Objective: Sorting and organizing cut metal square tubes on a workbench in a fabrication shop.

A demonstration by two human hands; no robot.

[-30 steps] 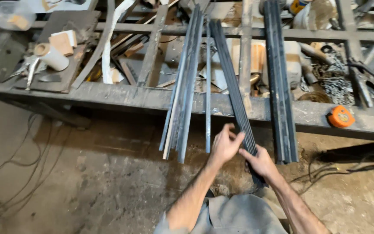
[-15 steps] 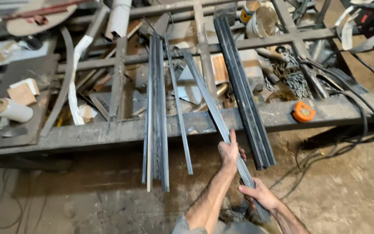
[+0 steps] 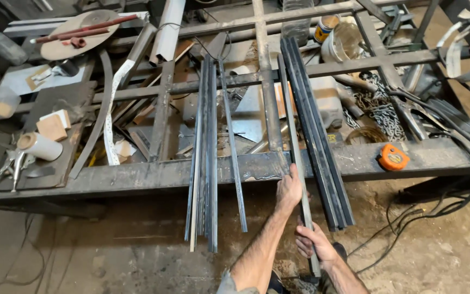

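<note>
While both hands grip a single long grey steel bar (image 3: 296, 158), the view looks down on a cluttered metal workbench frame (image 3: 137, 177) in a workshop. The left hand (image 3: 289, 189) wraps the bar where it crosses the frame's front rail, fingers curled round it; the right hand (image 3: 315, 243) clasps the bar's near end lower down, fingers closed about it. The bar lies lengthwise across the frame, just beside a dark bundle of bars (image 3: 317, 136) on its right, and apart from a second group of bars (image 3: 205, 158) and one lone thin bar (image 3: 232, 147) to the left. Judging by this, several bars are already laid out across the frame, and this one looks to be partway into position, not yet released. An orange tape measure (image 3: 393, 157) rests on the rail to the right.
</note>
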